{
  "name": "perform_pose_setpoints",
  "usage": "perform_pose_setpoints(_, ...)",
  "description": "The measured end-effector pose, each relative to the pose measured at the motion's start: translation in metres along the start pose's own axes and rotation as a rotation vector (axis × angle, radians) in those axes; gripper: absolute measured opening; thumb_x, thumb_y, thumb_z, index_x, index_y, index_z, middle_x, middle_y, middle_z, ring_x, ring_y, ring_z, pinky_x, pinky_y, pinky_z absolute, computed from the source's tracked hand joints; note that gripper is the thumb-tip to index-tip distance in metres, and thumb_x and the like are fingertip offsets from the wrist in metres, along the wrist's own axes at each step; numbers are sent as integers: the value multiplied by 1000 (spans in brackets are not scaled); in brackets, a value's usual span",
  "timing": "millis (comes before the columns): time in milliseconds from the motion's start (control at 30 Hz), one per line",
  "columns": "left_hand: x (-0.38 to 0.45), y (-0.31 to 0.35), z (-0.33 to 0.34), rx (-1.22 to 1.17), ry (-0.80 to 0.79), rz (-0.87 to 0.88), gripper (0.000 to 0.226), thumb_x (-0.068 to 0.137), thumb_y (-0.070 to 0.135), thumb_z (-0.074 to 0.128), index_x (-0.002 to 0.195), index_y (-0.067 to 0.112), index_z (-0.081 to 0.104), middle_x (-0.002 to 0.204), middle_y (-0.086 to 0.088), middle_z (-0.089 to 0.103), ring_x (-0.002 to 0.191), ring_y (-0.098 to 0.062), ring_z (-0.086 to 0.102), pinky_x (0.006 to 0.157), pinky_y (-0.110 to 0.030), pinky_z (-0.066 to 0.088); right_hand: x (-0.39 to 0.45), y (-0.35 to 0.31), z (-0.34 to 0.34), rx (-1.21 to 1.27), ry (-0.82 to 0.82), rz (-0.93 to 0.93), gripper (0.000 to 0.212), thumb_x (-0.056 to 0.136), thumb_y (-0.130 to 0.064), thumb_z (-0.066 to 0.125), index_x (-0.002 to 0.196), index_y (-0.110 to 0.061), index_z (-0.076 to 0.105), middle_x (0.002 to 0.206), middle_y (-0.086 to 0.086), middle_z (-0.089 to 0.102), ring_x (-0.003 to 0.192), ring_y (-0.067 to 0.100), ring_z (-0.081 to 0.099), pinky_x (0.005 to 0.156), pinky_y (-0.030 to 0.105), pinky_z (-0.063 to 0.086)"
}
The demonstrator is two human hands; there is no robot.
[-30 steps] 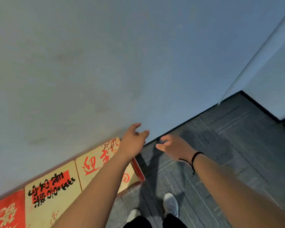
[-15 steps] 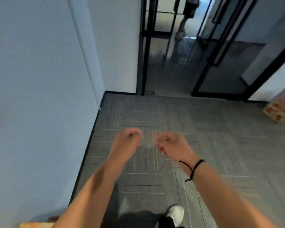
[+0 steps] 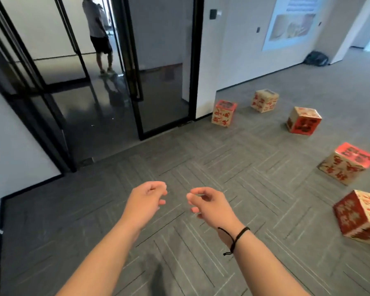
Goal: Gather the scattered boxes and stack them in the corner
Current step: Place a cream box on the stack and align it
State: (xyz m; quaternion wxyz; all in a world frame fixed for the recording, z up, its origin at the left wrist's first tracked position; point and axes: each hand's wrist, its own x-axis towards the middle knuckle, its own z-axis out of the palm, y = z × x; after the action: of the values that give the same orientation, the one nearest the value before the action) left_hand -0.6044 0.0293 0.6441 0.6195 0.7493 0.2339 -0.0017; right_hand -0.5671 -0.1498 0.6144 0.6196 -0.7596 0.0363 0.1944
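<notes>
both hands hang out front, holding nothing: the left hand (image 3: pixel 146 199) has its fingers loosely curled in, and the right hand (image 3: pixel 209 205) is the same, a black cord (image 3: pixel 236 237) round its wrist. under them lies grey carpet (image 3: pixel 179 163) in square tiles with fine ribbed lines, a flat, matte weave. five boxes show, all cube-like cardboard printed in red and cream with bold characters, all apart from each other on the floor to the right: the nearest box (image 3: pixel 360 218) at the frame edge, a second box (image 3: pixel 347 163) behind it with a red top, a third box (image 3: pixel 303 120) beyond, then a fourth box (image 3: pixel 223 113) by the wall end and a fifth box (image 3: pixel 264 100) farthest. no stack or corner is in view, so as far as this shows, at least these five remain to be gathered. farther off stand smooth glass doors (image 3: pixel 162 60) in black frames, with a person (image 3: pixel 98 33) behind them.
</notes>
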Motion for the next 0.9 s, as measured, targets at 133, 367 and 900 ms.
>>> perform_pose_setpoints(133,6,49,140,-13,-122,36,13,102,27,62,103,22,74,103,0,77,88,-18,74,83,-35,57,15,11,-135,13,122,3,15,90,-29,77,102,-23,69,78,2,70,64,12,62,70,31,49)
perform_pose_setpoints(367,9,110,319,28,-310,89,14,102,22,62,99,19,75,107,-5,76,81,-17,72,82,-39,57,13,26,-321,145,382,22,9,92,-25,75,98,-22,68,93,11,77,70,16,68,74,35,53)
perform_pose_setpoints(900,167,200,617,54,-653,101,12,103,22,59,99,21,71,103,-4,74,85,-18,68,80,-34,55,133,26,-565,176,770,100,18,93,-31,73,109,-24,65,99,12,76,86,19,75,91,44,59)
